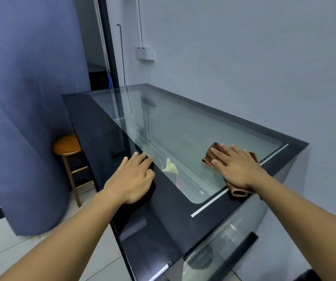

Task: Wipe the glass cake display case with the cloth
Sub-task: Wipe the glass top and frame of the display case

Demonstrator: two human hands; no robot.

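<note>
The glass cake display case [183, 126] stretches away from me, a clear top pane inside a black border. A folded brown cloth [209, 156] lies on the glass near the case's right front corner. My right hand [236, 167] presses flat on the cloth with straight, spread fingers. My left hand [134, 177] rests on the black border at the left side of the top, fingers relaxed, holding nothing. Part of the cloth is hidden under my right hand.
A round wooden stool [67, 147] stands on the floor left of the case. A blue curtain [27, 98] hangs beyond it. The wall [244, 57] runs close along the case's right side, with a socket box [144, 52] on it.
</note>
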